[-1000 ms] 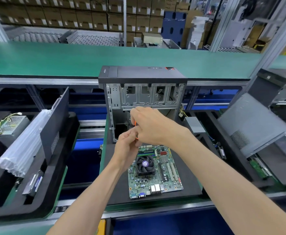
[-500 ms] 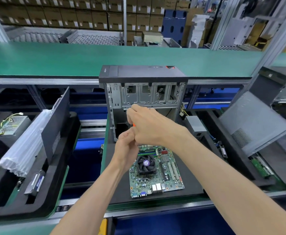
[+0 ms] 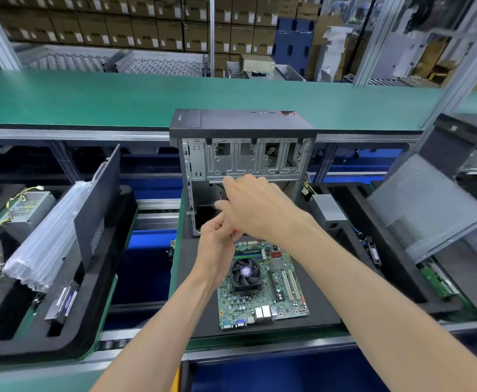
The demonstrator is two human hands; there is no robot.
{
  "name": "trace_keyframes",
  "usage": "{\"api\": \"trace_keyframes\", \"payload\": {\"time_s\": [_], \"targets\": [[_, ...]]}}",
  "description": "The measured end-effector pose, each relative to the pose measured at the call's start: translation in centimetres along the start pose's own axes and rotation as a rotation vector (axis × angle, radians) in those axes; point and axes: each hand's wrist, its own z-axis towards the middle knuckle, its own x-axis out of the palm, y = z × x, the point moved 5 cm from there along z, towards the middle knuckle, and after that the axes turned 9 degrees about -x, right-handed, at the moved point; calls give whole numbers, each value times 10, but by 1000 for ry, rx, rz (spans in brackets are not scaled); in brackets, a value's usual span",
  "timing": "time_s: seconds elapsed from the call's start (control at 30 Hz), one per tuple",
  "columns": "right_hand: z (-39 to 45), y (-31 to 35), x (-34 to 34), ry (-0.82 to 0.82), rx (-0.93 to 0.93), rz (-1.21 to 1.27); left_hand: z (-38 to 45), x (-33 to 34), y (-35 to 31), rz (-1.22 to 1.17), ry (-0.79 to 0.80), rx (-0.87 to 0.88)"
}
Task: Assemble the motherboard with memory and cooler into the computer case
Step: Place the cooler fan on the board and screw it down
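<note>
The green motherboard (image 3: 284,290) lies flat on a black foam mat (image 3: 320,309), with a black fan cooler (image 3: 245,274) and memory sticks (image 3: 250,252) fitted on it. Behind it the open computer case (image 3: 243,124) stands with its bare metal inside facing me. Both hands meet in front of the case opening, just above the board's far edge. My left hand (image 3: 216,246) has its fingers curled round a thin orange piece (image 3: 233,230), most of it hidden. My right hand (image 3: 257,206) arches over it from the right, fingertips curled down onto the same piece.
A black side panel (image 3: 98,199), a clear plastic bag (image 3: 42,239) and a power supply (image 3: 28,205) sit in the left tray. A grey side panel (image 3: 426,205) leans at the right, with a grey box (image 3: 326,210) beside the case. A green shelf (image 3: 90,100) runs behind.
Both hands have stayed together in front of the case and shifted slightly left. The orange piece, plainly visible between them before, is now almost covered by my right hand.
</note>
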Motion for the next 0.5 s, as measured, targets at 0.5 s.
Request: {"api": "trace_keyframes", "payload": {"time_s": [0.5], "targets": [[3, 4, 0, -30, 15, -124, 1, -2, 4, -63, 41, 16]]}}
